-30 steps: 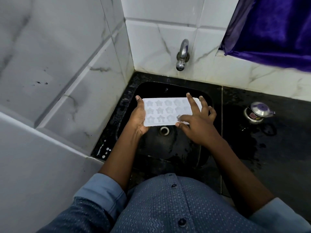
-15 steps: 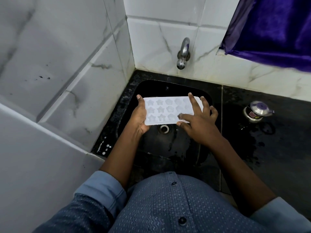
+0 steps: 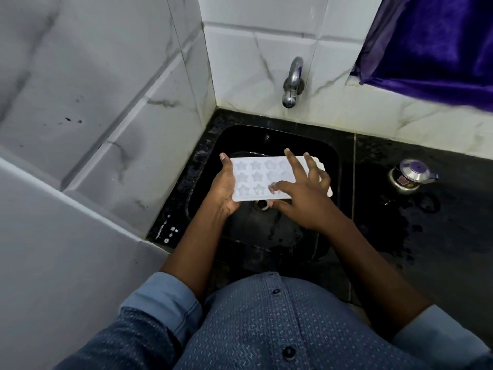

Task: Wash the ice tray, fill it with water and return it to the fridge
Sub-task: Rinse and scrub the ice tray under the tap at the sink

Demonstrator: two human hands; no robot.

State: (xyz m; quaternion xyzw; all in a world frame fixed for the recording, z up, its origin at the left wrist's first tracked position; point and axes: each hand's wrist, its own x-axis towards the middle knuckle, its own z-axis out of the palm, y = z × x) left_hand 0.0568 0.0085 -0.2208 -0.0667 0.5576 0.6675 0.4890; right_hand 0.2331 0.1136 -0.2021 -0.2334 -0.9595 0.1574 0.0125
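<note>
A white ice tray [image 3: 254, 178] with star and flower moulds is held flat over the black sink [image 3: 330, 156], cavities up. My left hand [image 3: 222, 186] grips its left end, thumb along the edge and fingers underneath. My right hand [image 3: 301, 194] lies on the tray's right half with fingers spread and the thumb rubbing a mould near the front edge; it covers that part of the tray. The steel tap [image 3: 292, 84] juts from the tiled wall above the sink, and no water runs from it.
A drain hole [image 3: 261, 204] shows just below the tray. A small steel pot with a lid [image 3: 409, 176] stands on the wet black counter at the right. White tiled walls close in on the left and behind. A purple curtain [image 3: 437, 44] hangs at the upper right.
My right hand has slid leftward over the tray, its thumb now reaching a mould nearer the middle. The tray and my left hand stay in place.
</note>
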